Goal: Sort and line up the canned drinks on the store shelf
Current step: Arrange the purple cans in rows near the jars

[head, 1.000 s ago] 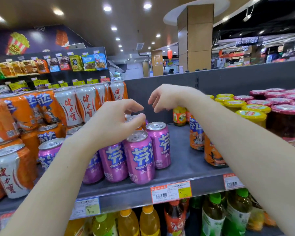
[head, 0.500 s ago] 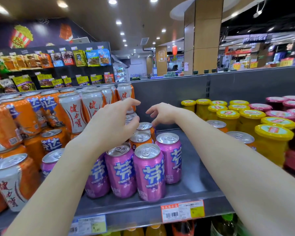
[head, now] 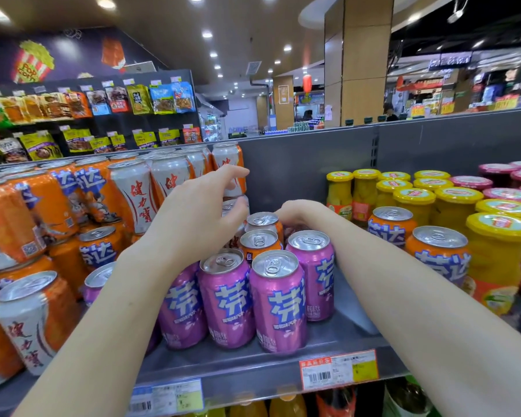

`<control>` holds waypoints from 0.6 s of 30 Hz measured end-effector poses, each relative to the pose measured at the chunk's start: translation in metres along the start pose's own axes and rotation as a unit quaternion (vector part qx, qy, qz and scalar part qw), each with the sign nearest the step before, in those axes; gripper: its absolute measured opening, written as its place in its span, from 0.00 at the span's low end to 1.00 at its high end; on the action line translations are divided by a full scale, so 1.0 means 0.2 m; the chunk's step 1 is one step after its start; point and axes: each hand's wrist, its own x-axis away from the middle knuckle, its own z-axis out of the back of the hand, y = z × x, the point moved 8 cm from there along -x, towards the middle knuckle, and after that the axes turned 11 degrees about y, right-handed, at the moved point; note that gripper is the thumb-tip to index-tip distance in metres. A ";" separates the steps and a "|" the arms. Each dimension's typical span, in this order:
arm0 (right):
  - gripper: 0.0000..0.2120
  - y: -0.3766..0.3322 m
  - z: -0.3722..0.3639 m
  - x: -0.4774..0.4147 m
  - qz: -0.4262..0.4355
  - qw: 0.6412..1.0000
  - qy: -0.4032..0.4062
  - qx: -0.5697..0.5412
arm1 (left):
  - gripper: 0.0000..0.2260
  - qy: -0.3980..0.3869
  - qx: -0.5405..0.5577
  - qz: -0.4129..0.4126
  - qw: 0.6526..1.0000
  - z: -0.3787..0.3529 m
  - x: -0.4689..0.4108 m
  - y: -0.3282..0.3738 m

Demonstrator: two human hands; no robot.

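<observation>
Several purple cans (head: 278, 302) stand in a tight group at the front of the grey shelf (head: 247, 367). Behind them are two orange cans (head: 259, 240), one behind the other. My left hand (head: 199, 224) hovers over the cans at the back left of the group, thumb and fingers spread and holding nothing. My right hand (head: 297, 212) reaches down behind the orange cans at the back of the shelf. Its fingertips are hidden, so whether it grips a can is unclear. Two more orange cans (head: 439, 254) stand apart to the right.
Stacked orange cans and white-and-orange cans (head: 136, 191) crowd the left side, some tilted. Jars with yellow lids (head: 500, 254) and pink-lidded jars (head: 503, 194) fill the right. A grey back panel (head: 313, 164) closes the shelf. Price tags (head: 339, 368) hang on the front edge, bottles below.
Both hands have moved forward and down toward the back of the can group. My right hand has dropped behind the orange cans. The camera has moved closer and tilted down.
</observation>
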 end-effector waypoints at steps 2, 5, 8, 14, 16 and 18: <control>0.17 0.00 -0.03 0.04 -0.017 0.999 -0.038 -0.002 | 0.21 0.002 0.004 -0.001 1.000 -0.01 0.00 0.00; 0.21 0.04 -0.05 0.02 -0.036 0.995 -0.061 -0.077 | 0.20 -0.002 0.009 -0.006 1.000 -0.03 0.00 0.00; 0.15 0.07 0.02 -0.05 -0.041 0.979 0.031 -0.199 | 0.21 -0.010 0.018 -0.005 1.000 -0.05 -0.01 -0.01; 0.39 0.13 0.16 -0.10 0.073 0.943 0.201 -0.254 | 0.21 -0.024 0.020 -0.003 0.999 -0.08 -0.03 -0.01; 0.41 0.15 0.15 -0.11 0.089 0.932 0.231 -0.263 | 0.20 -0.026 0.024 -0.008 0.999 -0.10 -0.04 0.01; 0.41 0.16 0.15 -0.10 0.103 0.919 0.258 -0.280 | 0.20 -0.028 0.025 -0.010 0.999 -0.11 -0.05 0.01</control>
